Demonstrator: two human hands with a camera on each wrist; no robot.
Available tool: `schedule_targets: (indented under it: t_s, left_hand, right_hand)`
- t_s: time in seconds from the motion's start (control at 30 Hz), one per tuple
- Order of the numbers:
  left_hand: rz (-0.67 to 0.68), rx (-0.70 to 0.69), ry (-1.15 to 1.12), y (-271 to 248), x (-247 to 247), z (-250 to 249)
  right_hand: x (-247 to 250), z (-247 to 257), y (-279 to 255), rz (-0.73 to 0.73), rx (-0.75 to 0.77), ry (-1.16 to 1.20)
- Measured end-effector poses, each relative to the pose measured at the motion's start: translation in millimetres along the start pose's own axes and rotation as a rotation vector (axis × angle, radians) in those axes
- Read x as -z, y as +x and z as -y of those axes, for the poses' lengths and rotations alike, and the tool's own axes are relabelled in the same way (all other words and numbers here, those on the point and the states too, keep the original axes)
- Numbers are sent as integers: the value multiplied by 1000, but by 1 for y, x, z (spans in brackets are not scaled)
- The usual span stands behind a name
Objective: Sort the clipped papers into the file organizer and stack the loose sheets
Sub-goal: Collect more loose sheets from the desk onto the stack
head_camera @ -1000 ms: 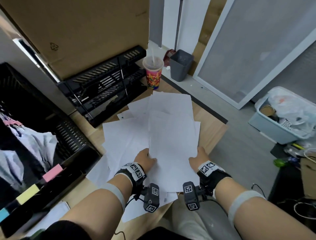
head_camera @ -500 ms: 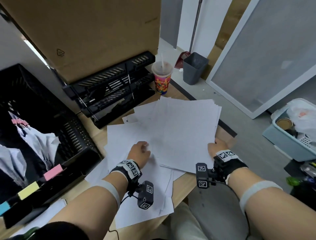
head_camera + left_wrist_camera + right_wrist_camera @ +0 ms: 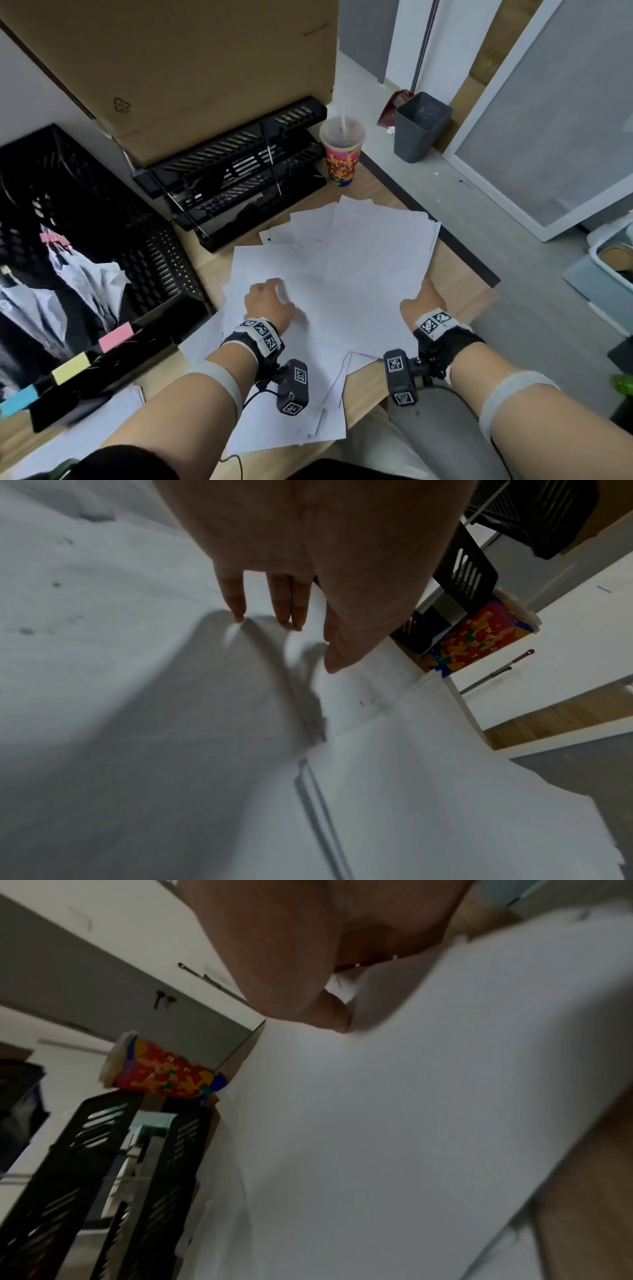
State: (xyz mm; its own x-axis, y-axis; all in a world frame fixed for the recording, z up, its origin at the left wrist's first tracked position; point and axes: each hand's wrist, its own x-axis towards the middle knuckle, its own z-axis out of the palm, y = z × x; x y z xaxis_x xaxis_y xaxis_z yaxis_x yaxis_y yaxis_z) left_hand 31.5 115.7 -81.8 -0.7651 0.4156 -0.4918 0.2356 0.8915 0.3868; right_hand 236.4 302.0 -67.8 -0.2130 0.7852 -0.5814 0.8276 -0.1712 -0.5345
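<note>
On the desk (image 3: 455, 274), seen from the head view, the biggest thing was a cardboard box (image 3: 191, 65) at 11 o'clock, leaning behind a black tray rack (image 3: 236, 178). At 9 o'clock stood a black organizer (image 3: 113, 219) with clipped papers (image 3: 85, 284) upright inside and pink, yellow and blue tabs along its near edge. Loose sheets (image 3: 342, 274) lay fanned over the desk's middle, from the rack's foot at 12 o'clock down to the near edge at 6 o'clock, some overhanging it. A grey bin (image 3: 419, 126) stood on the floor at 1 o'clock, with a patterned cup (image 3: 342, 154) on the desk just beside the rack.

The left hand (image 3: 270, 301) rested on the sheets, its grip released: straight fingers (image 3: 236, 599) pressed down on the paper. The right hand (image 3: 423, 303) held the right edge of the top bundle of sheets, thumb (image 3: 329, 1012) on top; the fingers beneath were hidden.
</note>
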Motion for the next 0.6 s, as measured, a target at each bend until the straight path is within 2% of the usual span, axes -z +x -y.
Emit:
schedule_targets:
  t_s: [0.17, 0.33, 0.47, 0.6]
  left_hand:
    - [44, -11, 41, 0, 5, 4]
    - [73, 11, 106, -2, 6, -1]
    - [100, 45, 164, 0, 4, 1]
    - [162, 3, 43, 0, 6, 14]
  right_hand:
    - [-11, -14, -23, 37, -33, -30]
    - [-47, -29, -43, 265, -133, -105]
    - [-81, -25, -59, 209, -79, -152]
    - [-100, -21, -71, 228, -38, -56]
